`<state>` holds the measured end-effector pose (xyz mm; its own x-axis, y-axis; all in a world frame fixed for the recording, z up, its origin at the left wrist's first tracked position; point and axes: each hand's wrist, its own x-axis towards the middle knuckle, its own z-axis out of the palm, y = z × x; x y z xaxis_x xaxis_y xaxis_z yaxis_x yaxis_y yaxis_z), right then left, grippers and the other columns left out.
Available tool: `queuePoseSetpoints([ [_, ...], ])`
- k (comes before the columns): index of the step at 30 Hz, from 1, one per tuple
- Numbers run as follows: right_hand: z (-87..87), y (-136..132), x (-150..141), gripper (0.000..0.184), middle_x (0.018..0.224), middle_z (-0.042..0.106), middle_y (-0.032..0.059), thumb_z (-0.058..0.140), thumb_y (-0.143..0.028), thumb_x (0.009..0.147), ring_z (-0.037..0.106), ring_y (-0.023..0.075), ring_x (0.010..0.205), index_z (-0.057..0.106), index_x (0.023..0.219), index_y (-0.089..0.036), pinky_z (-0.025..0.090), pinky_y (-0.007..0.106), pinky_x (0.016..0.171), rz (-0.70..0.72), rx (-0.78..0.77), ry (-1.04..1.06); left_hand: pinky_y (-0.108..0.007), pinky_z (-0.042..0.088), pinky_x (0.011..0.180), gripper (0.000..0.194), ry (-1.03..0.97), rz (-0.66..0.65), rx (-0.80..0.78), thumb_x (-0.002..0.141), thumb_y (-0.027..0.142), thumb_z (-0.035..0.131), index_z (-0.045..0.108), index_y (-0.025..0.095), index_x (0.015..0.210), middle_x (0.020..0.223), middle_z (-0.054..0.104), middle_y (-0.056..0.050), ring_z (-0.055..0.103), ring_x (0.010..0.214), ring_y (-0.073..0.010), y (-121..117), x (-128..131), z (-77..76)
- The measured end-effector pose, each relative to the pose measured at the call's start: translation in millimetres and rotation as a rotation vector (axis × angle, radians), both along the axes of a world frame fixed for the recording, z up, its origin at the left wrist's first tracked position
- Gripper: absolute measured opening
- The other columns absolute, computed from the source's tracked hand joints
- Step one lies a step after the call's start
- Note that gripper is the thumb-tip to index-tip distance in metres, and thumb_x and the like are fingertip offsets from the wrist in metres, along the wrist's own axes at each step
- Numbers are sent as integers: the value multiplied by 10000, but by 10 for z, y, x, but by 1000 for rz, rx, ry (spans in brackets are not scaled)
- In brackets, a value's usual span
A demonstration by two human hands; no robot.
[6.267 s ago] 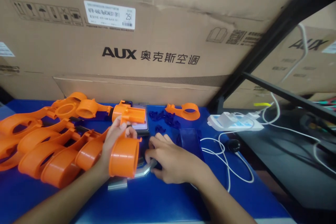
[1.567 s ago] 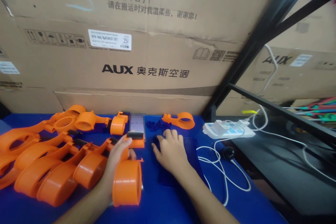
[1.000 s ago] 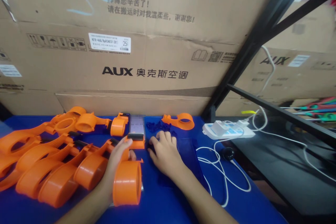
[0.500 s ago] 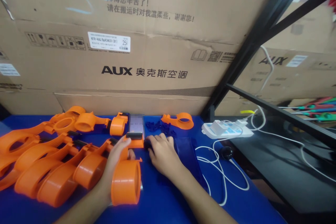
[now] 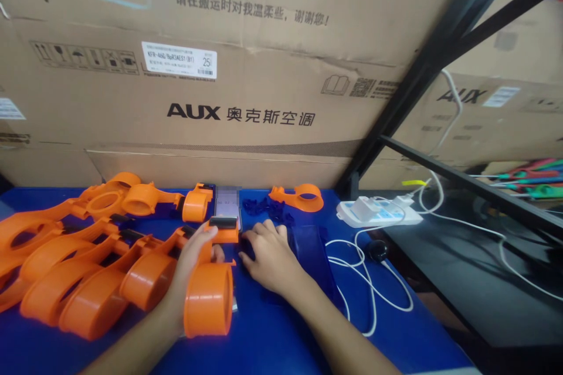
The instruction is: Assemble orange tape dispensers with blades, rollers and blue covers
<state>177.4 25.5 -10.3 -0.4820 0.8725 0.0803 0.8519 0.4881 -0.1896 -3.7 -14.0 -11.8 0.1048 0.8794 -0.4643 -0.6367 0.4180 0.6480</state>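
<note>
My left hand (image 5: 193, 266) is closed around an orange tape dispenser (image 5: 208, 300), its round hub toward me and its black roller (image 5: 223, 222) at the far end. Just right of that roller end, my right hand (image 5: 269, 255) is low over the table with fingers curled and thumb near the index finger. Something dark shows at its fingertips, too hidden to name. Small dark blue plastic pieces (image 5: 266, 208) lie in a heap beyond it. A dark blue bag or tray-like thing (image 5: 310, 255) lies partly under my right wrist.
Several orange tape dispensers (image 5: 94, 307) crowd the left side of the blue table (image 5: 264, 343). Another orange dispenser (image 5: 308, 197) lies at the back, near a phone-like device (image 5: 227, 202). A power strip (image 5: 380, 212) and loose white cable (image 5: 373, 287) are right. Cardboard boxes (image 5: 246, 82) stand behind.
The view has shifted slightly. My left hand keeps the tape dispenser in nearly the same place, and my right hand's fingers have moved only a little.
</note>
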Motion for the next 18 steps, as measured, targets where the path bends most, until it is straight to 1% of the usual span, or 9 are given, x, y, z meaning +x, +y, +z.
queuePoseSetpoints([
  [2,-1,-4,-14,247,1169,656,126,629,-344,949,493,302,1115,682,1150,-210,286,407,843,-3,-15,19,-235,382,401,392,4,17,3,714,469,824,541,217,813,487,548,56,516,354,-137,5,-2,-16],
  [6,1,-16,-31,159,1150,674,93,647,-247,929,514,272,1078,649,1084,-213,283,378,820,17,-42,81,-221,400,420,391,6,105,12,705,424,844,531,212,804,522,578,52,529,377,-119,3,11,-34],
  [8,-2,-24,-40,132,1117,684,76,628,-180,916,525,257,1049,634,1044,-212,281,363,804,38,-62,110,-220,399,421,396,3,106,14,697,419,853,533,210,804,526,577,52,529,380,-118,12,10,-38],
  [11,-10,-31,-52,147,1063,694,65,609,-111,888,536,242,1018,619,1000,-205,280,349,795,49,-91,147,-227,405,424,398,4,113,6,686,416,859,537,209,797,524,564,55,536,384,-123,34,-4,-40],
  [14,-15,-27,-50,155,1040,698,59,598,-85,880,546,231,1001,617,978,-202,282,340,800,55,-100,189,-228,412,433,395,23,145,2,678,406,860,535,207,783,524,557,59,543,392,-123,35,-6,-26],
  [18,-27,-11,-30,132,994,697,41,593,-99,900,569,210,951,619,971,-208,302,331,827,45,-86,260,-229,385,417,381,70,95,43,699,436,832,536,205,761,501,544,61,509,364,-118,6,7,18],
])
